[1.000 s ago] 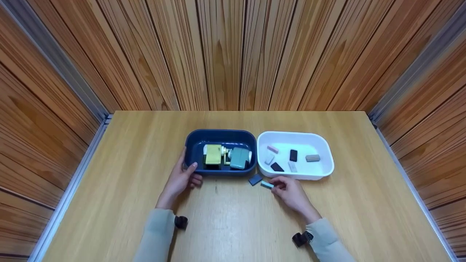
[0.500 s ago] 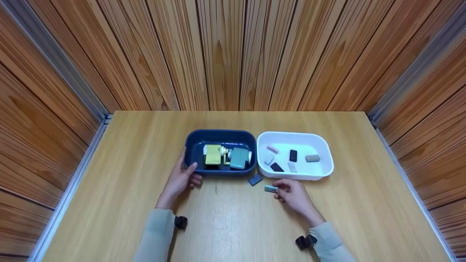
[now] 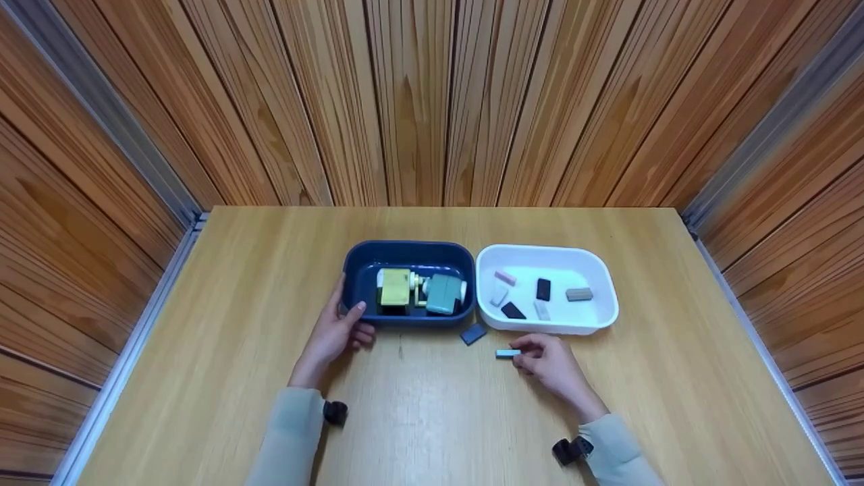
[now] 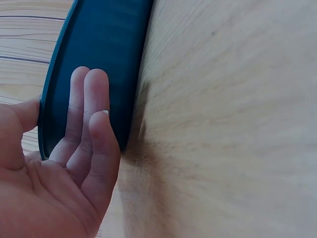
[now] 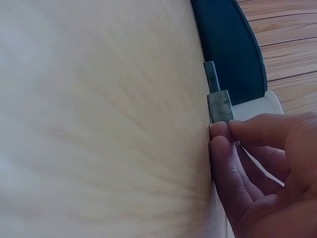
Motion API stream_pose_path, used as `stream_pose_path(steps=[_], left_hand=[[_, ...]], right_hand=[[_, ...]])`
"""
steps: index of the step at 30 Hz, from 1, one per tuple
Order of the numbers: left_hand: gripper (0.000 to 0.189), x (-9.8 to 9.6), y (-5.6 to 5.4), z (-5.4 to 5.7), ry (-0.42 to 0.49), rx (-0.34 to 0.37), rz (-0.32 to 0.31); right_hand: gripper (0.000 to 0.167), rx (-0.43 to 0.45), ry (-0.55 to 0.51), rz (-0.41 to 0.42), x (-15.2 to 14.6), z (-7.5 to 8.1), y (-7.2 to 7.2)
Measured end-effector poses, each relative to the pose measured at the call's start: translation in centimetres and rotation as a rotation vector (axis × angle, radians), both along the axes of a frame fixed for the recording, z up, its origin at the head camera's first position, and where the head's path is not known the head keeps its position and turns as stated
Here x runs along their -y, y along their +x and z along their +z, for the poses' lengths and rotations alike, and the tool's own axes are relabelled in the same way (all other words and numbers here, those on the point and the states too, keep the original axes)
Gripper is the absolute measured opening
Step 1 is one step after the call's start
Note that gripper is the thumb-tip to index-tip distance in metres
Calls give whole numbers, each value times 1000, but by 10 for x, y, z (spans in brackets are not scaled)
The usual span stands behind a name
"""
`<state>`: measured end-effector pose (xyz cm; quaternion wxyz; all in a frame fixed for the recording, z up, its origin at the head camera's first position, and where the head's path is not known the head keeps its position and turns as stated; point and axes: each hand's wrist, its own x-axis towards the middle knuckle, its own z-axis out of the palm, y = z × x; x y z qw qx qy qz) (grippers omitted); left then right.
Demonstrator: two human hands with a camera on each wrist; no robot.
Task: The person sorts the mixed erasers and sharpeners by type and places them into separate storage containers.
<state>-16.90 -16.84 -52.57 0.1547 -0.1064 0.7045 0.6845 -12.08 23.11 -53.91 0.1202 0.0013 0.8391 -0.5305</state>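
Note:
My left hand [image 3: 335, 332] holds the front left corner of a navy blue tray [image 3: 418, 320], thumb at the rim and fingers along the outer wall. Inside that tray lie a yellow boxy device [image 3: 395, 287] and a teal one [image 3: 442, 293], both with white parts; they resemble crank pencil sharpeners. My right hand [image 3: 550, 364] pinches one end of a small light-blue eraser-like block [image 3: 506, 354] between thumb and fingers, low over the table. Close by, a dark blue block [image 3: 473, 333] lies in front of the trays; it also shows in the right wrist view behind the pinched block.
Against the navy tray's right side stands a white tray [image 3: 597, 317]. Several small blocks lie scattered in it, among them a pink one [image 3: 505, 277], a black one [image 3: 543, 289] and a grey one [image 3: 579, 294]. Wood-patterned walls enclose the table [image 3: 418, 418] at the back and sides.
My right hand has moved slightly right and toward the front with the light-blue block, which has turned in the fingers. The left hand and both trays look nearly unchanged.

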Motion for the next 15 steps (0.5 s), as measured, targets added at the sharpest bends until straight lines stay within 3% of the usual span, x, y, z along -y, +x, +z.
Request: stream_pose_path(steps=[8,15], left_hand=[[70,1,0,7,-6,16,-22],[70,1,0,0,-15,-11,-13]], right_hand=[[19,11,8,-4,0,-1,0],[20,41,6,-16,-2,2,1]])
